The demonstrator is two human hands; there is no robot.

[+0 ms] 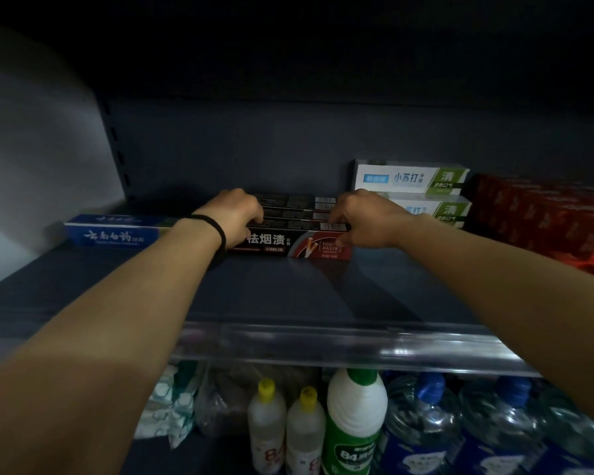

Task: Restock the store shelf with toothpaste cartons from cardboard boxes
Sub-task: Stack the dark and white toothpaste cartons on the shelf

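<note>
Hands on the stock now: the left hand (236, 214) curls over the left end of the black cartons (290, 222), the right hand (360, 219) pinches the right end, both closed on the row. They sit mid-shelf (288, 293), between the blue carton (112, 231) and the white-green cartons (414, 193). Light, stiff card by the look, easily dented, so an end grip suits. Long axis runs left to right, printed face forward.

Retail shop aisle — dark metal shelf (288, 289) with clear price-tag rail (323, 341). Boxed toothpaste cartons (412, 178) faced out; bleach bottles (355, 419) and water jugs (494, 426) stocked below
</note>
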